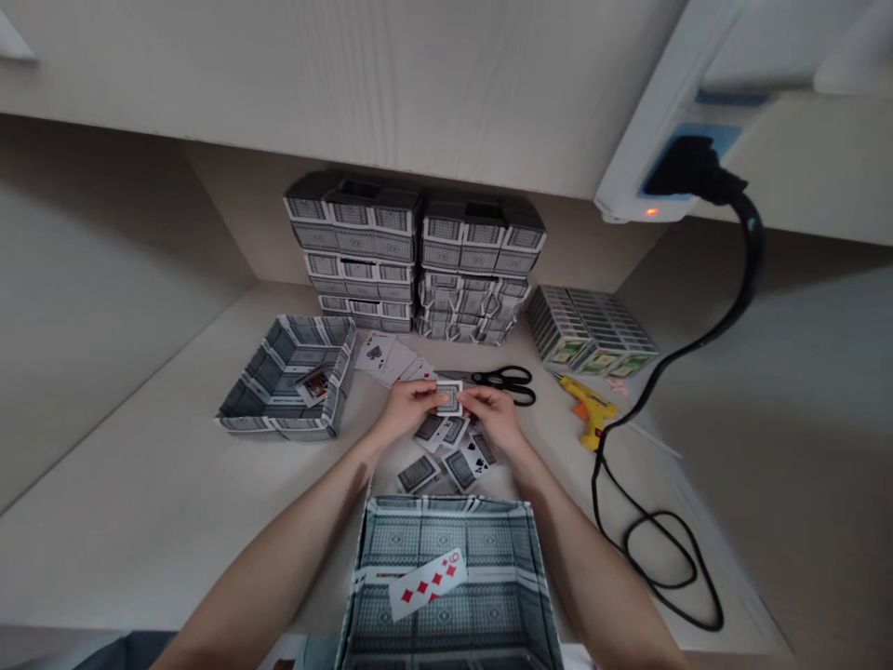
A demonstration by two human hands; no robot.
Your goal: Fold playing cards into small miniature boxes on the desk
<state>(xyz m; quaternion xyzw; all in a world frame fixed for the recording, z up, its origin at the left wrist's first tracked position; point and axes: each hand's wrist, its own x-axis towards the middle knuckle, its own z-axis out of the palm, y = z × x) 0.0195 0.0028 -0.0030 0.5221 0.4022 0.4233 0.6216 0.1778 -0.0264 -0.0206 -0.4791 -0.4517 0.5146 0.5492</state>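
A playing card (450, 398), patterned back facing me, is held between my two hands above the desk. My left hand (408, 409) pinches its left edge, and my right hand (494, 415) pinches its right edge. Whether it is one card or a few together I cannot tell. Under my hands lie several loose playing cards (417, 474), some face up and some face down. Close to me stands an open box made of playing cards (443, 530), with a folded diamond card (427, 584) inside.
Another card box (279, 426) stands at left. Stacked card boxes (363, 233) line the back. Black-handled scissors (513, 380), face-up cards (391, 358), packed card decks (593, 330) and a yellow glue gun (592, 409) lie around. A black cable (750, 270) hangs from a power strip (648, 177) at right.
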